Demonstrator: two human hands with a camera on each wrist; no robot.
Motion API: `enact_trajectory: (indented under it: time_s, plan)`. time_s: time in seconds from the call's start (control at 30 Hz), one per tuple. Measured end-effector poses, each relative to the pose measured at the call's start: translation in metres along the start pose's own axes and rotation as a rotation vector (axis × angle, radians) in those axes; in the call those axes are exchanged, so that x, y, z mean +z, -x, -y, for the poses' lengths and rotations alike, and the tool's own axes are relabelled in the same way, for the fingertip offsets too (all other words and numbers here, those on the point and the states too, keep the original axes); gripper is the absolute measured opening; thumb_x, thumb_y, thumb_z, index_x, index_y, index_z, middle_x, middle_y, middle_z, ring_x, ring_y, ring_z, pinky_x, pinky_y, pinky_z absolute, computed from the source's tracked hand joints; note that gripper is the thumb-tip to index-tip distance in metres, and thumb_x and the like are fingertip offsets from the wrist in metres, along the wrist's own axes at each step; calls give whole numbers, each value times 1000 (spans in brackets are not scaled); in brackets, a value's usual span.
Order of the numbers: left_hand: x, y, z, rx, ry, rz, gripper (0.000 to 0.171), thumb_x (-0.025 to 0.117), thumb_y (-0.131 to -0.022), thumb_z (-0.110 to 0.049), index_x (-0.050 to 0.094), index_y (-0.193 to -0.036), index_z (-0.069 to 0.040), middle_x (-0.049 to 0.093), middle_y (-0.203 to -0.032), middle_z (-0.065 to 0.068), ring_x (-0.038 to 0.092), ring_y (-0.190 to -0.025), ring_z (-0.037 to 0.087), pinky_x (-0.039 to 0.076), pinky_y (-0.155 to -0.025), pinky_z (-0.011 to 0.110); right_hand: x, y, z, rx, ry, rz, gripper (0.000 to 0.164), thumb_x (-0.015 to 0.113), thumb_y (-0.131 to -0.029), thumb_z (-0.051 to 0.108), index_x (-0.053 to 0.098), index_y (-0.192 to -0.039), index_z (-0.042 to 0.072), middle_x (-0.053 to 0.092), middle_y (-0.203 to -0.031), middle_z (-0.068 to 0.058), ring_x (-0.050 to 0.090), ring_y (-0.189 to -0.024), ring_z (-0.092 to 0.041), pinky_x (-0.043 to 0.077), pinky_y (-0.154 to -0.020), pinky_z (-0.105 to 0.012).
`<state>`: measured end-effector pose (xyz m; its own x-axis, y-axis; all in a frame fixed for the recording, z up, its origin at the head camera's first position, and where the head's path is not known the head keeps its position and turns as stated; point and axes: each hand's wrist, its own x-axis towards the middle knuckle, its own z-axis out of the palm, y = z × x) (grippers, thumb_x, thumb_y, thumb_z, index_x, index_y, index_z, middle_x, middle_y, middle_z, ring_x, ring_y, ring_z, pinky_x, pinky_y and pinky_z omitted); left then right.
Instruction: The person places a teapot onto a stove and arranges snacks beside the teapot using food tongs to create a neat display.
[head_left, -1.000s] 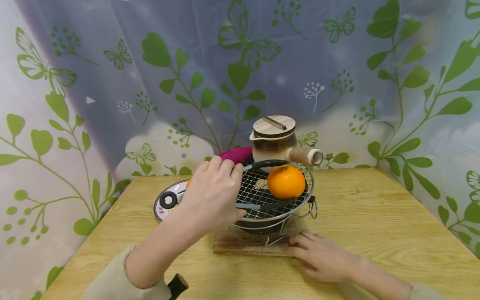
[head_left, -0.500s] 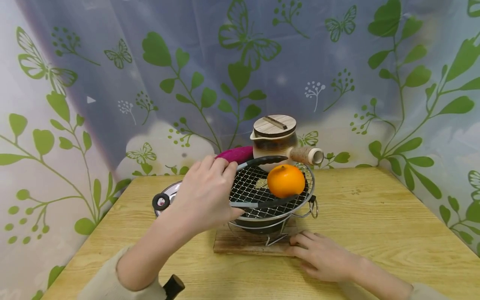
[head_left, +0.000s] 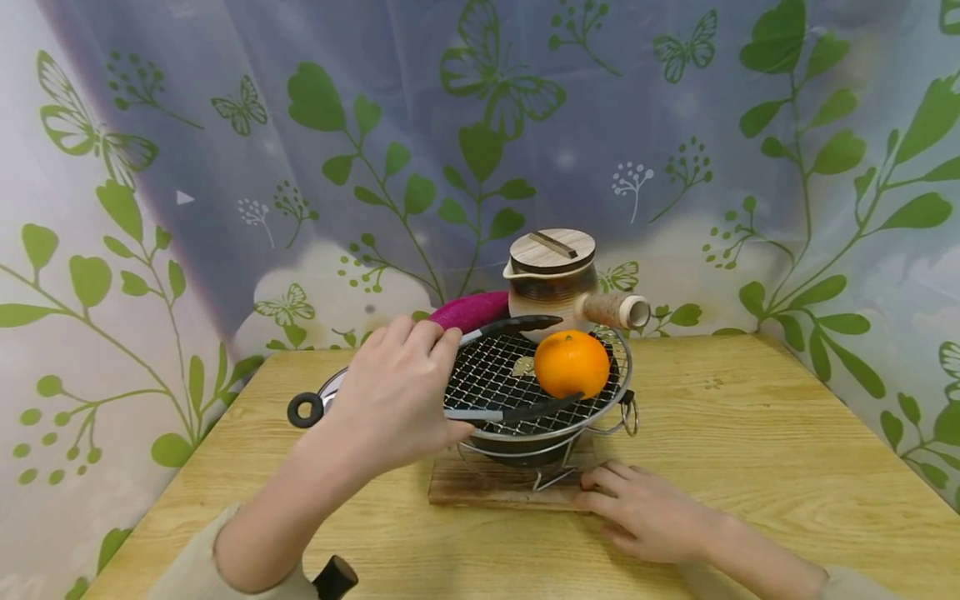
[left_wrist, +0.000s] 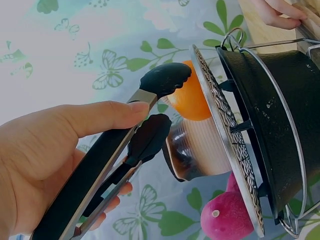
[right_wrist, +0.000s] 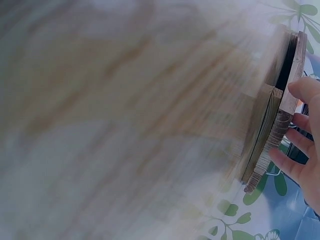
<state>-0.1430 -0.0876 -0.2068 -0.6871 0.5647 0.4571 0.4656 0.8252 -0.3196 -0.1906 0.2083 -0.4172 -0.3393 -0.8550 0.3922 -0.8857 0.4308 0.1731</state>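
Note:
My left hand (head_left: 393,392) holds kitchen tongs (left_wrist: 80,185) with black tips and a black ring (head_left: 305,410) at the back end. The tong arms are spread apart. One tip lies near the far side of an orange fruit (head_left: 572,365), the other near its front side. The orange fruit sits on the round wire mesh (head_left: 487,367) of a small black grill (left_wrist: 272,100). My right hand (head_left: 648,512) rests its fingers against the right front corner of the wooden board (head_left: 495,492) beneath the grill; in the right wrist view its thumb and fingertips touch the board's edge.
Behind the orange stands a brown clay pot (head_left: 551,283) with a wooden lid and a side handle pointing right. A purple-red vegetable (head_left: 471,311) lies left of it. A plate (head_left: 330,387) is partly hidden behind my left hand. A patterned curtain (head_left: 405,125) hangs behind the table.
My left hand has drawn back to the left with the tongs, their tips sliding back along the orange. The orange has tipped slightly and stays on the mesh. My right hand has not moved.

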Motion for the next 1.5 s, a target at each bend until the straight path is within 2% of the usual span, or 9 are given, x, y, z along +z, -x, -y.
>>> enact_trajectory:
  time_s: [0.17, 0.3, 0.43, 0.63, 0.9, 1.2, 1.5]
  plan:
    - [-1, 3, 3, -1, 16, -7, 88, 79, -58, -54, 57, -119, 5, 59, -107, 15, 51, -95, 30, 43, -87, 40, 1, 0, 0, 2, 1, 7, 48, 71, -73, 21, 57, -119, 18, 53, -113, -3, 50, -98, -18, 48, -79, -35]
    - [-5, 6, 9, -26, 48, -10, 87, 80, -58, -51, 56, -120, 5, 59, -109, 16, 51, -98, 31, 42, -88, 41, 1, 0, 0, 10, -9, 13, 47, 71, -74, 20, 57, -119, 18, 53, -114, -3, 50, -99, -18, 48, -79, -35]
    - [-8, 10, 15, -50, 90, -21, 83, 82, -58, -47, 57, -118, 5, 59, -107, 15, 51, -96, 31, 44, -83, 41, 0, 1, -1, 13, -19, 9, 46, 71, -75, 20, 58, -118, 19, 53, -114, -3, 50, -99, -18, 48, -79, -35]
    - [-11, 15, 24, -78, 94, -32, 78, 82, -58, -44, 58, -113, 5, 59, -105, 17, 52, -94, 33, 45, -82, 42, 1, 1, -2, 7, -15, 3, 47, 71, -74, 20, 57, -119, 19, 53, -114, -3, 50, -99, -18, 48, -79, -35]
    - [-9, 18, 36, -138, 89, -8, 81, 81, -59, -44, 56, -118, 5, 59, -110, 18, 51, -94, 35, 43, -82, 44, 1, 1, -3, -10, -1, -20, 48, 71, -72, 21, 57, -118, 18, 53, -113, -3, 50, -98, -18, 48, -81, -35]
    - [-2, 19, 53, -228, 84, 28, 79, 81, -60, -43, 56, -116, 6, 57, -110, 21, 50, -95, 38, 43, -80, 47, 2, 1, -1, 7, 2, 6, 49, 70, -73, 22, 57, -120, 18, 53, -114, -3, 50, -99, -18, 49, -81, -36]
    - [3, 20, 70, -296, 91, 81, 81, 80, -63, -41, 52, -120, 9, 55, -113, 26, 48, -100, 42, 40, -85, 50, 2, 1, -2, 3, -8, 14, 49, 71, -72, 20, 57, -119, 19, 52, -114, -2, 50, -99, -18, 49, -79, -35]
